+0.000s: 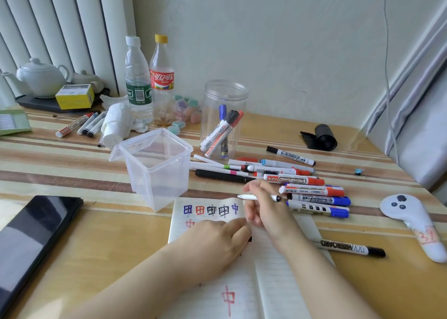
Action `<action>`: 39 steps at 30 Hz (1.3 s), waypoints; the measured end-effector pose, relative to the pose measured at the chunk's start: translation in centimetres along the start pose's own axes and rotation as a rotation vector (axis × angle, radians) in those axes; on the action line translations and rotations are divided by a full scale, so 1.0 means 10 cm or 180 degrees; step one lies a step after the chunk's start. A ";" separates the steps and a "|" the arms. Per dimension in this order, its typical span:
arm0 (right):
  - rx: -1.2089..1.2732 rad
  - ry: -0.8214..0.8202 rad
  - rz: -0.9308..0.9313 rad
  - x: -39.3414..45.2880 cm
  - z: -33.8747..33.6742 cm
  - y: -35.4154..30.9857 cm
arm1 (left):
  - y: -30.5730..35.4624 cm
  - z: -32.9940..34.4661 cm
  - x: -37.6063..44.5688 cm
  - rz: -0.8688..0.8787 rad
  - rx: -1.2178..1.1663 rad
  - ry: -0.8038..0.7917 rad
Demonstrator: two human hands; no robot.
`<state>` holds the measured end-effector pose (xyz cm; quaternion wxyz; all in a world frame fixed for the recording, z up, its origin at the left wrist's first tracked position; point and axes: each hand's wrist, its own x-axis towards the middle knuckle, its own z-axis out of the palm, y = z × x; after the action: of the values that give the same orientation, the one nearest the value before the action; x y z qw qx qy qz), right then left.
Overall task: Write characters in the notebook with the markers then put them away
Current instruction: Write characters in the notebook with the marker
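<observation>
An open lined notebook lies in front of me, with blue, red and black characters along its top edge and a red one lower down. My right hand grips a thin white marker held level above the page's top right. My left hand rests on the left page, fingers curled around a small dark piece, apparently a cap. A pile of whiteboard markers lies just beyond my right hand. One black marker lies right of the notebook.
A square clear tub and a round clear jar holding three markers stand behind the notebook. Two bottles, tissue, more markers and a teapot sit at back left. A dark tablet lies left, a white controller right.
</observation>
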<state>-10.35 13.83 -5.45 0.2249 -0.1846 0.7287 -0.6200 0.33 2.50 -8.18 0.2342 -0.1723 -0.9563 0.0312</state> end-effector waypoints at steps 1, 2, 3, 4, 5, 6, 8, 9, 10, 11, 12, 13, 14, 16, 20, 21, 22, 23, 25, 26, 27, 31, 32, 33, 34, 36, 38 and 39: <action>0.0041 0.0037 -0.0065 0.01 0.01 0.02 | 0.00 0.01 -0.01 -0.0021 -0.0005 0.0006; 0.0009 0.0080 -0.0171 0.01 0.01 0.04 | 0.00 0.01 -0.02 -0.0036 -0.0017 0.0007; -0.0095 0.0127 -0.0311 0.01 0.01 0.06 | -0.01 0.02 -0.02 -0.0037 -0.0046 0.0017; -0.0258 0.0181 -0.0447 0.02 0.01 0.08 | 0.00 0.02 -0.02 -0.0041 -0.0116 0.0049; -0.0429 0.0240 -0.0561 0.03 0.02 0.10 | 0.00 0.01 -0.02 -0.0058 -0.0222 0.0079; -0.0591 0.0301 -0.0648 0.04 0.02 0.11 | 0.00 0.00 -0.02 -0.0073 -0.0315 0.0102; -0.0857 0.0412 -0.0742 0.05 0.02 0.13 | 0.00 -0.01 -0.01 -0.0099 -0.0365 0.0087; -0.0942 0.0473 -0.0761 0.06 0.03 0.13 | 0.00 -0.01 -0.01 -0.0117 -0.0357 0.0061; -0.0990 0.0541 -0.0773 0.07 0.03 0.14 | 0.00 -0.01 -0.01 -0.0145 -0.0380 0.0029; -0.1022 0.0610 -0.0794 0.08 0.03 0.15 | 0.00 0.00 -0.01 -0.0174 -0.0422 -0.0008; -0.1061 0.0664 -0.0843 0.09 0.03 0.15 | -0.01 0.01 -0.01 -0.0204 -0.0453 -0.0044; -0.1114 0.0692 -0.0911 0.09 0.03 0.16 | -0.01 0.02 -0.01 -0.0224 -0.0451 -0.0075; -0.1184 0.0698 -0.0982 0.10 0.03 0.16 | -0.01 0.02 -0.01 -0.0239 -0.0434 -0.0114; -0.1284 0.0655 -0.1084 0.09 0.04 0.16 | -0.01 0.04 -0.02 -0.0240 -0.0410 -0.0182; -0.1300 0.0495 -0.1021 0.09 0.05 0.17 | -0.01 0.08 -0.03 -0.0329 -0.0465 -0.0247; -0.1312 0.0467 -0.1020 0.09 0.05 0.17 | 0.00 0.08 -0.03 -0.0343 -0.0458 -0.0248; -0.1334 0.0447 -0.1026 0.08 0.06 0.17 | 0.00 0.08 -0.03 -0.0344 -0.0457 -0.0252; -0.1364 0.0436 -0.1030 0.08 0.06 0.17 | 0.00 0.08 -0.03 -0.0340 -0.0458 -0.0257; -0.1433 0.0428 -0.1014 0.09 0.06 0.16 | 0.00 0.07 -0.02 -0.0340 -0.0445 -0.0266; -0.1452 0.0411 -0.0979 0.08 0.06 0.15 | 0.00 0.06 -0.02 -0.0345 -0.0434 -0.0275; -0.1456 0.0383 -0.0935 0.08 0.06 0.15 | 0.01 0.06 -0.02 -0.0352 -0.0424 -0.0281; -0.1295 0.0421 -0.0947 0.08 0.04 0.15 | 0.01 0.04 -0.02 -0.0391 -0.0396 -0.0257; -0.1250 0.0479 -0.0986 0.08 0.03 0.16 | 0.01 0.04 -0.02 -0.0396 -0.0411 -0.0248; -0.1232 0.0517 -0.1012 0.08 0.03 0.17 | 0.01 0.04 -0.02 -0.0395 -0.0418 -0.0246; -0.1239 0.0524 -0.1027 0.08 0.04 0.17 | 0.02 0.04 -0.02 -0.0396 -0.0414 -0.0244; -0.1317 0.0478 -0.1034 0.08 0.06 0.17 | 0.02 0.03 -0.02 -0.0407 -0.0414 -0.0244; -0.1390 0.0524 -0.1050 0.08 0.07 0.17 | 0.02 0.02 -0.02 -0.0417 -0.0426 -0.0250; -0.1403 0.0603 -0.1069 0.08 0.07 0.16 | 0.02 0.02 -0.01 -0.0418 -0.0438 -0.0251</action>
<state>-10.59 13.13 -7.24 0.0045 -0.2882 0.8228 -0.4898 0.42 2.60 -8.42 0.1855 -0.1235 -0.9739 -0.0431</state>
